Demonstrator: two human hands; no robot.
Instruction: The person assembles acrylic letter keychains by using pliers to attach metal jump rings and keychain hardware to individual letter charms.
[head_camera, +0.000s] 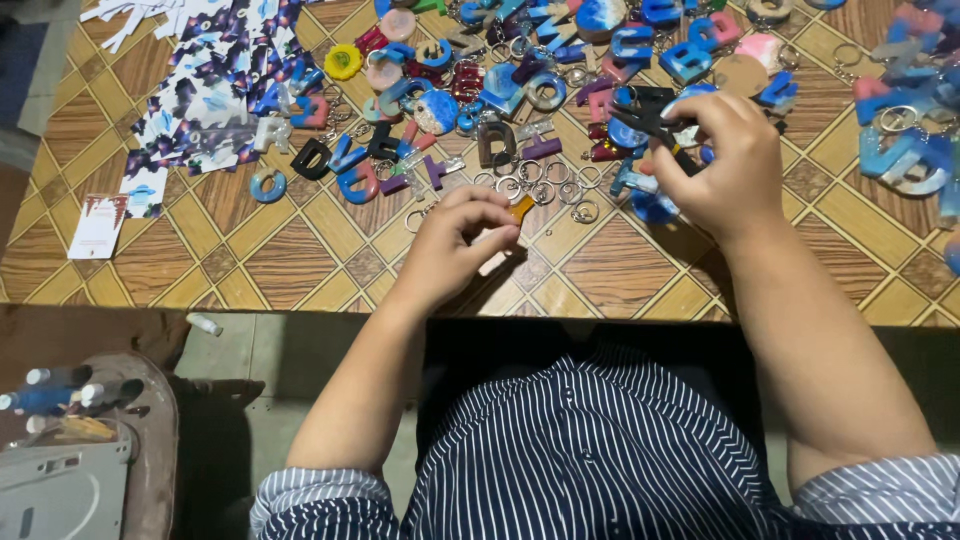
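Amber piece (521, 208) sits pinched in left hand (462, 238) fingertips, just above table (300, 255) near front edge; small, translucent orange. Left fingers curled tight around it. Right hand (722, 160) closed on black pliers (650, 122), tips pointing left. Loose rings (545, 182) and coloured letter keychains (520, 85) just beyond.

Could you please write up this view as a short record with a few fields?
Surface: table with a tan and brown parquet pattern
Left hand: pinches a small amber piece
Right hand: grips black pliers
Between the hands: loose metal key rings
Far side: many resin letter charms, mostly blue, pink, purple and black
Far left: printed cards
Lower left: markers
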